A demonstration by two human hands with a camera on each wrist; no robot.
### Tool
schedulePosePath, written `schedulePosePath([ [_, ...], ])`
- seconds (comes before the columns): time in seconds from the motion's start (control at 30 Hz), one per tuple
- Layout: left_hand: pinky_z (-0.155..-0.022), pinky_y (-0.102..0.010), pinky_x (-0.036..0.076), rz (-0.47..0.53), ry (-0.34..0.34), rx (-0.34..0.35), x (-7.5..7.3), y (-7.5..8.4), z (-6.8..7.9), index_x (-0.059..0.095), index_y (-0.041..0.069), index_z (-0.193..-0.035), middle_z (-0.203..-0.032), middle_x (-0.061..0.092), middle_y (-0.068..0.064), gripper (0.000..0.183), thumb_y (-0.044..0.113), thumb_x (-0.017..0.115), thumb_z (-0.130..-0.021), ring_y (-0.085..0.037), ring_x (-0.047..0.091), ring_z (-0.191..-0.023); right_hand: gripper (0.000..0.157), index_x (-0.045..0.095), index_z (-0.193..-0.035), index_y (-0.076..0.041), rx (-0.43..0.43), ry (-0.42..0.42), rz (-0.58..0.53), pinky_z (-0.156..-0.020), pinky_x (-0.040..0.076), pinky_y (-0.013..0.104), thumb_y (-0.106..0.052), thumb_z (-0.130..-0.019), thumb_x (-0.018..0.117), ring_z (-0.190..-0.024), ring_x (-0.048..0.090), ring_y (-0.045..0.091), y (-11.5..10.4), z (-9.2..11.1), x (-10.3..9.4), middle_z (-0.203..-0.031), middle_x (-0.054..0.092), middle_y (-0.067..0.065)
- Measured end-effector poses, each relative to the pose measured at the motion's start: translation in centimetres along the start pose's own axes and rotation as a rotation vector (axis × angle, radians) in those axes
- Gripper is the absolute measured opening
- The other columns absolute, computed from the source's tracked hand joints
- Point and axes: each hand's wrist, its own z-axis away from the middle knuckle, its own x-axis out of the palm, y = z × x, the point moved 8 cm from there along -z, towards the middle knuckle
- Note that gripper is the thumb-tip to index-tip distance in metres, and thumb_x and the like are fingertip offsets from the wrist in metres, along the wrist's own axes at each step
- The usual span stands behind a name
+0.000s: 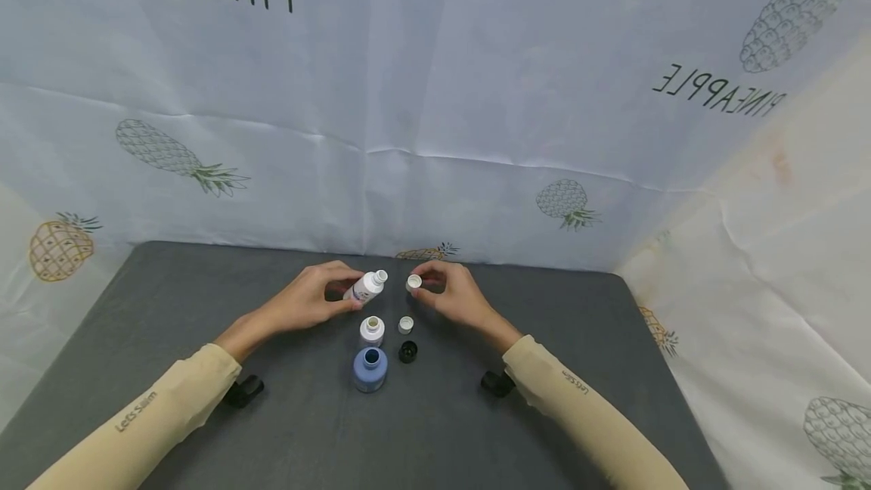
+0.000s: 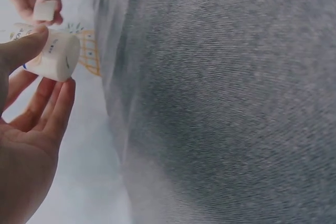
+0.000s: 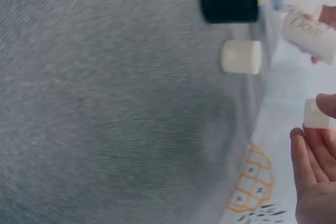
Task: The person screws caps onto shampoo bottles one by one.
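Tilted to the right, a small white bottle (image 1: 365, 289) with an uncapped neck is gripped between the thumb and fingers of my left hand (image 1: 314, 296); the right wrist view shows "Dove" on this bottle (image 3: 310, 34). My right hand (image 1: 457, 293) pinches a white cap (image 1: 413, 283) just right of the bottle, apart from it. Nearer on the table stand an uncapped white bottle (image 1: 372, 330) and, in front of it, an uncapped blue bottle (image 1: 370, 370). Beside them lie a second white cap (image 1: 405, 325) and a black cap (image 1: 408, 351).
The dark grey table (image 1: 299, 429) ends at a white curtain (image 1: 449, 203) printed with pineapples, behind and at the sides. A black device is strapped under each forearm, the left one (image 1: 243, 392) and the right one (image 1: 497, 383).
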Motion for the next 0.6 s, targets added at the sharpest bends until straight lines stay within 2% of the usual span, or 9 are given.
schedulePosePath([
  [0.27, -0.088, -0.043, 0.067, -0.031, 0.017, 0.035, -0.5, 0.7, -0.1, 0.076, -0.001, -0.130, -0.110, 0.077, -0.007, 0.045, 0.011, 0.090, -0.089, -0.017, 0.074, -0.096, 0.031, 0.074, -0.129, -0.003, -0.076, -0.013, -0.056, -0.108, 0.063, 0.035, -0.006, -0.099, 0.078, -0.123, 0.076, 0.035, -2.6, 0.3, 0.0, -0.132, 0.074, 0.018],
  [0.4, -0.088, -0.044, 0.066, -0.037, -0.005, 0.027, -0.5, 1.0, -0.1, 0.076, 0.000, -0.131, -0.111, 0.077, -0.008, 0.044, 0.014, 0.089, -0.091, -0.019, 0.074, -0.097, 0.032, 0.075, -0.130, -0.003, -0.112, -0.027, -0.074, -0.108, 0.063, 0.042, -0.006, -0.099, 0.079, -0.122, 0.076, 0.035, -3.4, 0.3, 0.2, -0.131, 0.073, 0.019],
  [0.6, -0.085, -0.044, 0.065, -0.047, -0.030, 0.023, -0.4, 1.3, -0.1, 0.076, 0.001, -0.132, -0.111, 0.076, -0.007, 0.044, 0.014, 0.089, -0.092, -0.016, 0.072, -0.096, 0.032, 0.075, -0.130, -0.004, -0.137, -0.037, -0.076, -0.107, 0.064, 0.039, -0.009, -0.099, 0.080, -0.120, 0.076, 0.033, -4.1, 0.4, 0.5, -0.129, 0.073, 0.017],
])
